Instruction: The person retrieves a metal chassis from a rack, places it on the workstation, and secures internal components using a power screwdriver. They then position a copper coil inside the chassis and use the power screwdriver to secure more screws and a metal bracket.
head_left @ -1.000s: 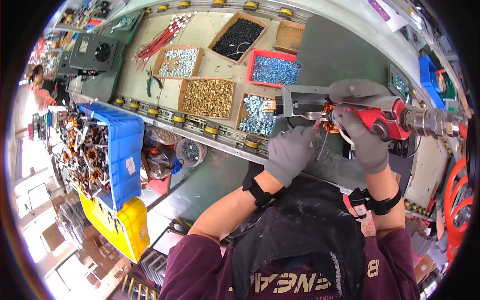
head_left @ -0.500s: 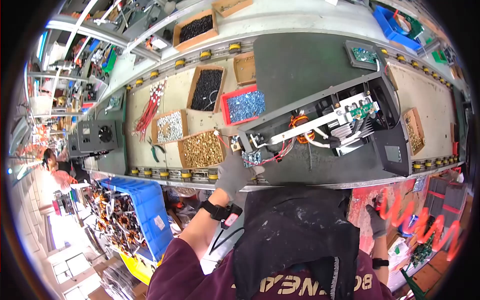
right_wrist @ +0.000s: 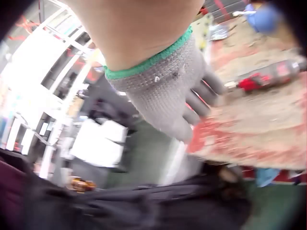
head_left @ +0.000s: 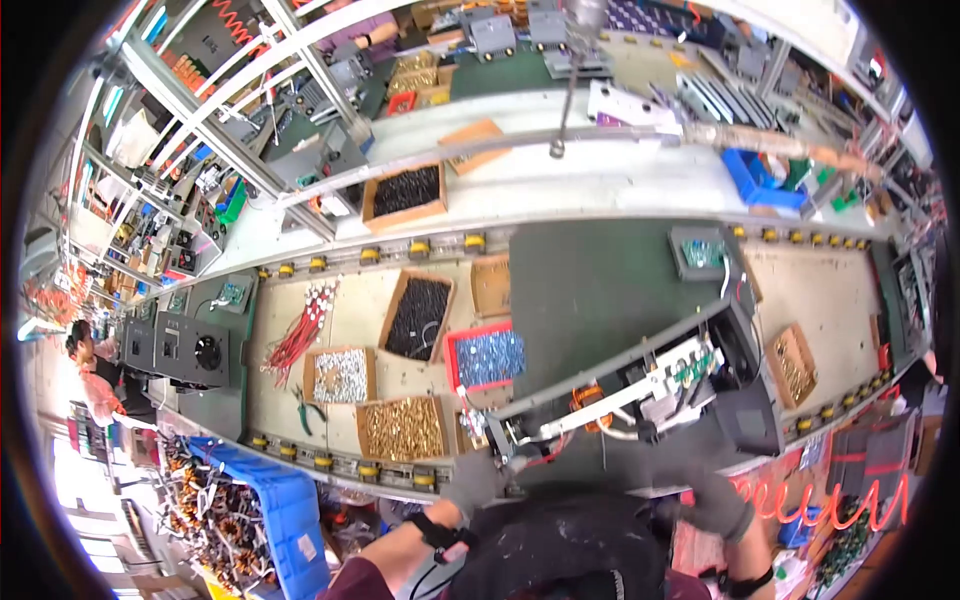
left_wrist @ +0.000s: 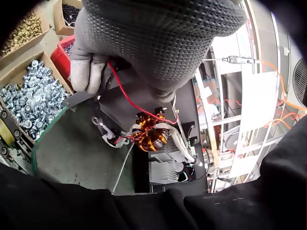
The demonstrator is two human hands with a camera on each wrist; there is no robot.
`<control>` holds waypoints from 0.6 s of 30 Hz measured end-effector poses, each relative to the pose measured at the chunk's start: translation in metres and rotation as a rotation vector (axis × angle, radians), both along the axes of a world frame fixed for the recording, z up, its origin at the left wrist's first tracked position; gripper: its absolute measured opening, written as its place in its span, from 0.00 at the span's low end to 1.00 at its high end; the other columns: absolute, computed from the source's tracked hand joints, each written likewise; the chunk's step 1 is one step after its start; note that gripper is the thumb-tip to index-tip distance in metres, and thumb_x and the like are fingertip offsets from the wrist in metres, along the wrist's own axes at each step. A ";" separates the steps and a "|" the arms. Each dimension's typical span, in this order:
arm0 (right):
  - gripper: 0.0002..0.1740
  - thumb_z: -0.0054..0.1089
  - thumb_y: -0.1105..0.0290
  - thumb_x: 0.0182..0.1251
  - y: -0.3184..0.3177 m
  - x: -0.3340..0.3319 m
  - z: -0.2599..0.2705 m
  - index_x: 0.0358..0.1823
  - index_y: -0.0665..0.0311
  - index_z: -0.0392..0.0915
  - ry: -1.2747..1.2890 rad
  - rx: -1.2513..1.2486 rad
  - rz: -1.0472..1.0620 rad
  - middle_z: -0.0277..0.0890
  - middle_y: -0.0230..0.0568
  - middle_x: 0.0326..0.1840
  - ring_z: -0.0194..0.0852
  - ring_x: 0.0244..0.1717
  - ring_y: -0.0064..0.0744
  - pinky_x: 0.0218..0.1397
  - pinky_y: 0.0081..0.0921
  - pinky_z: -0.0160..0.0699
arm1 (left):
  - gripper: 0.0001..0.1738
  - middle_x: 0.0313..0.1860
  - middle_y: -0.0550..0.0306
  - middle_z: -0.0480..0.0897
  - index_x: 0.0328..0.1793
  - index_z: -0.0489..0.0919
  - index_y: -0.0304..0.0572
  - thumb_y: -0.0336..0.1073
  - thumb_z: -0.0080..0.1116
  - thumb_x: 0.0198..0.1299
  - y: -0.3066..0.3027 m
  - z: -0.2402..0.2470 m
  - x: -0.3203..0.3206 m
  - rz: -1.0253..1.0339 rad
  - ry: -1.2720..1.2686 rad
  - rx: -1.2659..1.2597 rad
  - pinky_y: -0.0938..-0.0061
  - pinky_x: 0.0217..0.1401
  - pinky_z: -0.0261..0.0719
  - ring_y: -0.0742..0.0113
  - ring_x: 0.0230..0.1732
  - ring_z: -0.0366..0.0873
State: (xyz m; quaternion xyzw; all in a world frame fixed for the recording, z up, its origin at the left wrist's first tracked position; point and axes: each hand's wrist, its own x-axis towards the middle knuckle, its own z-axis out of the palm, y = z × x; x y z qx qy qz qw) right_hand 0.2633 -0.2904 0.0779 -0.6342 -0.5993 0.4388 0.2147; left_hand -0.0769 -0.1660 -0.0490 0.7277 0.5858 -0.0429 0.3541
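A dark metal equipment case (head_left: 740, 420) lies slantwise on the green mat, with an orange copper coil (left_wrist: 149, 136) and white cables inside. My left hand (head_left: 473, 482), in a grey glove, is at the case's left end. In the left wrist view its fingers (left_wrist: 86, 76) bend around a thin red wire (left_wrist: 125, 96) that runs down to the coil. My right hand (right_wrist: 165, 96) holds nothing, its gloved fingers loosely spread. Beyond those fingertips a red power tool (right_wrist: 264, 79) lies on a worn red board (right_wrist: 268, 129).
Boxes of brass fasteners (head_left: 400, 428), silver parts (head_left: 340, 376), black screws (head_left: 417, 318) and blue screws (head_left: 488, 358) stand left of the case. Pliers (head_left: 309, 411) lie near the roller edge. A blue crate (head_left: 290, 525) of coils stands at lower left.
The right hand has let go of the red tool it held at the case, dropped to the right and come back up. The left hand has moved to the case's left end. The head view tilts up.
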 end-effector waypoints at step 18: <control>0.21 0.52 0.55 0.69 0.467 0.074 0.165 0.53 0.65 0.73 -0.075 0.719 0.194 0.76 0.42 0.51 0.76 0.49 0.34 0.53 0.32 0.78 | 0.17 0.39 0.54 0.84 0.57 0.78 0.35 0.34 0.56 0.64 0.016 0.021 -0.105 0.540 -0.612 -0.308 0.75 0.41 0.76 0.73 0.35 0.78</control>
